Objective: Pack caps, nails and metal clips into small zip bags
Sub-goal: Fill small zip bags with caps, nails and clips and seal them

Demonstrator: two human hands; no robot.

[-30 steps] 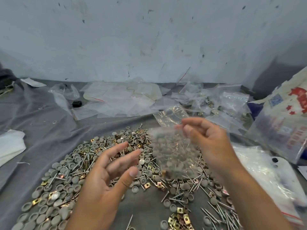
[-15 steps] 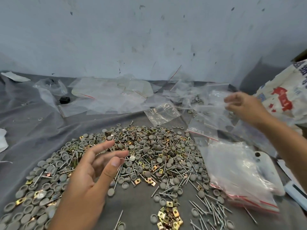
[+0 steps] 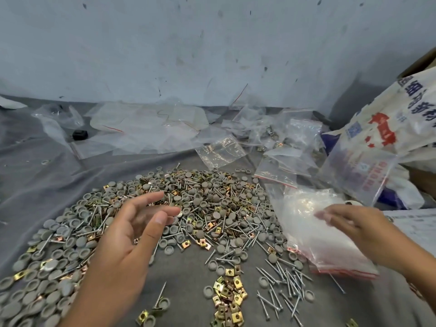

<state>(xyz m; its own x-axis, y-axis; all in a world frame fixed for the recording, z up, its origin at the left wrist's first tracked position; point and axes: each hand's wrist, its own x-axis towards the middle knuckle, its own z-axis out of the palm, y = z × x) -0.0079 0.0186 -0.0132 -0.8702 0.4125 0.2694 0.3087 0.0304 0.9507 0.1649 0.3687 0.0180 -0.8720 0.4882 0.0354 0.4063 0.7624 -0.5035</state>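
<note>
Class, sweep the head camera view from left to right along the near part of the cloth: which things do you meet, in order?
Left hand → small pile of metal clips → loose nails → stack of zip bags → right hand.

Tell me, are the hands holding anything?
Nothing. The left hand hovers open over the pile; the right hand lies with straight fingers on the stack of bags.

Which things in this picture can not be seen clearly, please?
- Right hand: fingertips motion-blurred over the stack of empty zip bags; grip unclear, head view.
- Printed sack: cut by right edge.
- Filled bags at the back: contents too small.
- Caps under left hand: hidden.
</note>
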